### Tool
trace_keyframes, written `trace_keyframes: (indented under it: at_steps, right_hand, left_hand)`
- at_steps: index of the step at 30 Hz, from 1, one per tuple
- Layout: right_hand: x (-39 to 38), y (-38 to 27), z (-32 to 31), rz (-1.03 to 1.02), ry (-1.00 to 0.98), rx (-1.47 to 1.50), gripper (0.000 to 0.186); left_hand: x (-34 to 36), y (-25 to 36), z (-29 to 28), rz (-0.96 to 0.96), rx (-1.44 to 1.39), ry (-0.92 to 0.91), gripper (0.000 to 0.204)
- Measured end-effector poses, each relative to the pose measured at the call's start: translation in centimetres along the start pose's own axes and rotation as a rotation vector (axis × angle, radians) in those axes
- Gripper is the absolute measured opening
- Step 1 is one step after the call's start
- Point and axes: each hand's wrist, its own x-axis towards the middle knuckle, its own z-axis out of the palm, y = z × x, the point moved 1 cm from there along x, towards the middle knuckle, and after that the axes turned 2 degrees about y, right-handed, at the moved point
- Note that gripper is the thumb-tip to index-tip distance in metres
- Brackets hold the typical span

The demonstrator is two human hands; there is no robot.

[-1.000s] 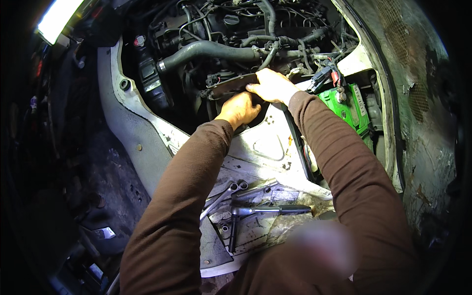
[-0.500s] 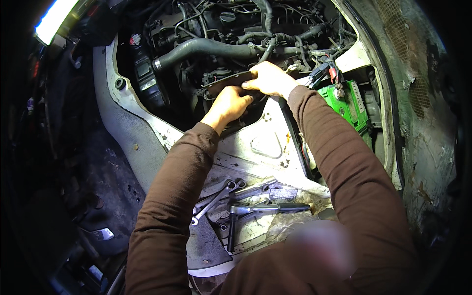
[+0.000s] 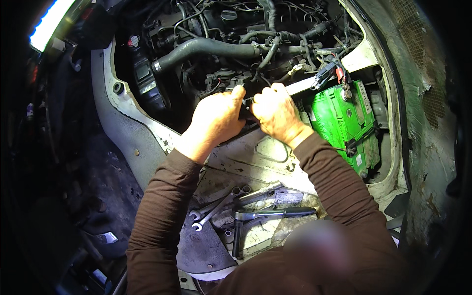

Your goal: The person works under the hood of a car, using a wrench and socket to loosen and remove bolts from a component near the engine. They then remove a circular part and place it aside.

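Both my hands are above the front edge of the engine bay, close together, with fingers curled. My left hand (image 3: 216,118) is closed, its thumb on top pointing away from me. Beside it my right hand (image 3: 278,112) is closed too, knuckles up. A small dark part (image 3: 248,104) shows in the gap between them; the fingers hide most of it, and its kind cannot be made out. Just beyond my hands lie dark engine fittings with thin wires (image 3: 216,82). A thick black hose (image 3: 206,47) crosses behind them.
A green battery (image 3: 339,123) sits right of my right hand, cables (image 3: 328,76) at its far end. Nearer me, combination wrenches (image 3: 216,209) and a ratchet (image 3: 265,213) with a dark handle lie on the pale body panel. A bright lamp (image 3: 51,24) glows at the upper left.
Both hands have drawn nearer to me, the left also slightly left. The flat brownish plate seen between them earlier no longer shows as a broad face. The view has shifted slightly.
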Motion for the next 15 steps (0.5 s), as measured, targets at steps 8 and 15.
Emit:
trace_keyframes:
  at_steps: [8, 15]
  right_hand:
    - [0.8, 0.6, -1.8, -0.007, -0.206, 0.225, 0.015]
    - [7.5, 10.1, -1.0, 0.387, -0.931, 0.486, 0.029]
  left_hand:
    - [-0.9, -0.7, 3.3, 0.025, 0.206, -0.103, 0.049]
    - [-0.7, -1.6, 3.2, 0.108, 0.108, -0.175, 0.022]
